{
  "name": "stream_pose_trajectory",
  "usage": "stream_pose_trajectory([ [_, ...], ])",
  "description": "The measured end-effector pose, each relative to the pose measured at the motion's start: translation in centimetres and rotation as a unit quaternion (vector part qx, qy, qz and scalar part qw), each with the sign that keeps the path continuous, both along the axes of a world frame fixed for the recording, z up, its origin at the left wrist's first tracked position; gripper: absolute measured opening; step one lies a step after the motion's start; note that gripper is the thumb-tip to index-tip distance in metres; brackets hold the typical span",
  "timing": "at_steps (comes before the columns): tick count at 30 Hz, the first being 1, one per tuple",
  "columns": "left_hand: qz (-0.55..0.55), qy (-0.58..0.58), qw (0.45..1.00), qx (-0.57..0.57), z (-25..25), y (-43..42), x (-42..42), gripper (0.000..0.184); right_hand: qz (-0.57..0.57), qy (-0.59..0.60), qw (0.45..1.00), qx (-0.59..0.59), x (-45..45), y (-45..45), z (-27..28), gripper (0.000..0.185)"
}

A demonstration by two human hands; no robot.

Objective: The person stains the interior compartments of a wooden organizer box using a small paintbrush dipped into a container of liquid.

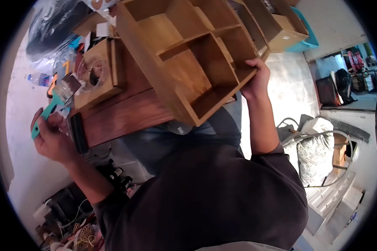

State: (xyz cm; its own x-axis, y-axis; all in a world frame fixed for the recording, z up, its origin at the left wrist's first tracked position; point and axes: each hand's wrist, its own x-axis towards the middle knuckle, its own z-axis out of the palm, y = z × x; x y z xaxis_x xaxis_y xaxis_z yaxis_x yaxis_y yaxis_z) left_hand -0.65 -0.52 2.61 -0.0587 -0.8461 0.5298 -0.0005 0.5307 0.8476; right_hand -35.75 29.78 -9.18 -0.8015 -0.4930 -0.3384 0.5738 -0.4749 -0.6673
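My left hand (52,136) is closed around the teal handle of a paintbrush (50,109), whose wide bristle end points up and to the right. In my right hand (257,79) is the lower right edge of a wooden compartment box (178,98), with the thumb over the rim. The box is tilted, its open side facing me, and dividers split it into several compartments. Its lower corner sits over the front edge of the reddish-brown wooden table (130,115). The fingers behind the box are hidden.
On the table's left stands a cardboard box (98,96) with a clear plastic container (94,75) on it. A plastic bottle (40,79) lies by the wall. A dark object (78,133) is at the table's edge. Cardboard (287,33) rests in a turquoise bin (310,39) at upper right.
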Motion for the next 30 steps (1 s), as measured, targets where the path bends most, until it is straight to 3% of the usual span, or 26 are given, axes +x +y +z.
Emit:
stream_pose_trajectory([
  [3,0.026,-0.035,0.999,0.004,0.2,-2.2,-0.3,0.021,0.001,0.006,1.0,0.001,-0.2,0.2,-1.6,0.044],
  [7,-0.034,-0.082,0.996,-0.01,0.8,-3.8,-1.4,0.019,-0.004,0.03,1.0,-0.005,0.5,-0.3,-1.7,0.052],
  [11,-0.112,-0.161,0.98,0.027,1.0,-3.5,-3.1,0.02,-0.054,0.03,0.997,0.039,2.0,-1.2,-0.5,0.047],
  [18,-0.081,-0.275,0.958,-0.017,-0.3,-4.0,-5.1,0.018,-0.07,0.049,0.994,0.069,2.7,-1.4,-1.2,0.04],
  [30,-0.061,-0.19,0.976,0.087,-1.2,-6.1,-5.1,0.02,-0.095,0.083,0.991,0.053,2.7,-1.3,-2.5,0.034],
])
